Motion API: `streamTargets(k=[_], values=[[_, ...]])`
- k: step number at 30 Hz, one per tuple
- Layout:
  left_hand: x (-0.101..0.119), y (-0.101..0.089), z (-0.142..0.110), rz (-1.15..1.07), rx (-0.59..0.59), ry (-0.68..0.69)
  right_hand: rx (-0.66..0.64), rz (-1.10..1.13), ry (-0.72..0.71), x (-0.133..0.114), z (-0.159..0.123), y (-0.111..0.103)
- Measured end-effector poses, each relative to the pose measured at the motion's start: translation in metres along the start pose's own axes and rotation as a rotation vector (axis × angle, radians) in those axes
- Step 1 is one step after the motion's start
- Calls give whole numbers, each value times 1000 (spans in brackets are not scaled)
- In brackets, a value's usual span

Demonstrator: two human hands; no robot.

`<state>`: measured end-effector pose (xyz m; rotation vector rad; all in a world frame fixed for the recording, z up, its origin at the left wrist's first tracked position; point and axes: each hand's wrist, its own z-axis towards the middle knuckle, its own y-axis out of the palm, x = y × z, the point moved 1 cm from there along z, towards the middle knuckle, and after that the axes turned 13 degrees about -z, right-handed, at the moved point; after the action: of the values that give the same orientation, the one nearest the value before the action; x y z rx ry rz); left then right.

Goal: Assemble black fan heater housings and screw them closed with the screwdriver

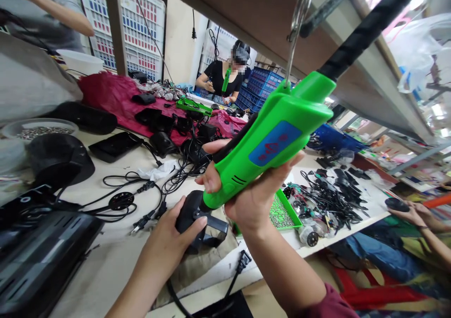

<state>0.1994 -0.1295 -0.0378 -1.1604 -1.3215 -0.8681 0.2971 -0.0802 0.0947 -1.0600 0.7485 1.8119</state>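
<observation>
My right hand [253, 200] is wrapped around a green electric screwdriver [243, 163], which hangs from a metal hook [298, 22] and tilts down to the left. Its tip meets a black plastic housing [192, 219] with a protruding arm. My left hand [176, 233] grips that housing from the left, thumb across its front, on a cloth pad [204, 266] near the table edge. A black cord with a plug [243, 261] hangs below. Behind my right wrist sits a green tray [294, 214] of small screws.
Black cords [123, 200] and dark plastic parts lie to the left and behind. Wired parts [331, 191] are heaped at right. A shelf [246, 12] crosses overhead. A person [229, 76] sits opposite; another person's hand [416, 212] holds a round black part at right.
</observation>
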Motion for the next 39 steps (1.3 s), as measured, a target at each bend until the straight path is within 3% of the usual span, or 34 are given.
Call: streamTargets(k=[8, 14, 20, 25, 28, 31, 34, 37, 39], values=[[9, -2, 0, 1, -31, -14, -118, 45, -24, 1, 0, 3], [9, -1, 0, 0, -39, 26, -104, -87, 81, 4, 6, 2], [11, -2, 0, -22, -68, 29, -171, -5, 133, 6, 10, 3], [11, -5, 0, -62, -57, -6, -64, -39, 146, 9, 7, 2], [3, -8, -4, -78, 7, -22, 92, 39, 59, 7, 1, -13], [-5, -15, -8, 23, 48, -10, 280, 106, -80, 5, -4, -40], [-7, -22, -10, 63, 26, -30, 361, 53, -57, 9, -7, -71], [-2, -24, -13, -246, 111, -167, 307, -119, 23, 20, -14, -94], [4, -20, -18, -565, 193, -308, 346, -337, -64, 28, -26, -100]])
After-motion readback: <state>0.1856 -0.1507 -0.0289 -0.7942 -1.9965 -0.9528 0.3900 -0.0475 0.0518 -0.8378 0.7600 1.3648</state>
